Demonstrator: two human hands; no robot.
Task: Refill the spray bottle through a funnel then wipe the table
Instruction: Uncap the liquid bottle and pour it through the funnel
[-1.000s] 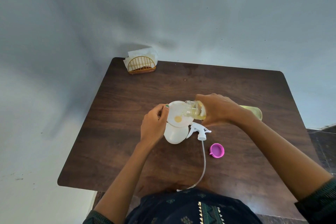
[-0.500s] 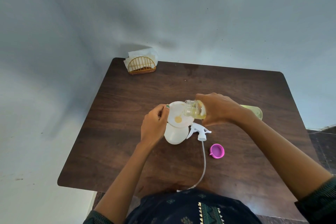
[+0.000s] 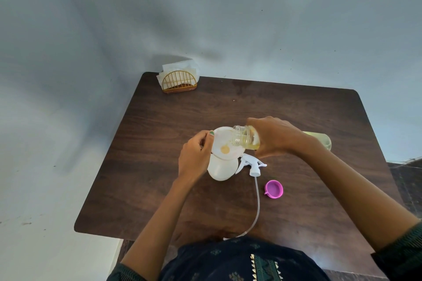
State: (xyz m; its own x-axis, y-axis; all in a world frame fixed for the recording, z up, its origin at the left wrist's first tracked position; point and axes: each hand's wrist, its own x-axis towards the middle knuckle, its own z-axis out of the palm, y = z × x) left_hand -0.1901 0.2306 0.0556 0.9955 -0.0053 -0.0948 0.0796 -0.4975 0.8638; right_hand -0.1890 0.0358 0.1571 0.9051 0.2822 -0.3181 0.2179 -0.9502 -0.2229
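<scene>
- Funnel (image 3: 225, 143), white, sits in the mouth of the white spray bottle (image 3: 221, 170) mid-table; the left hand (image 3: 195, 158) pinches its rim.
- Right hand (image 3: 272, 137) wraps around a clear refill bottle (image 3: 246, 138) of yellow liquid, tipped with its open mouth over the funnel.
- Trigger sprayer head (image 3: 252, 164) and pink cap (image 3: 274, 189) lie on the wooden table (image 3: 296, 109).
- No readable label or writing anywhere.

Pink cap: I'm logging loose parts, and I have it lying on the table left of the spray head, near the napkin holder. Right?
Not quite. The head view shows the pink cap on the table right of the spray head, far from the napkin holder.
</scene>
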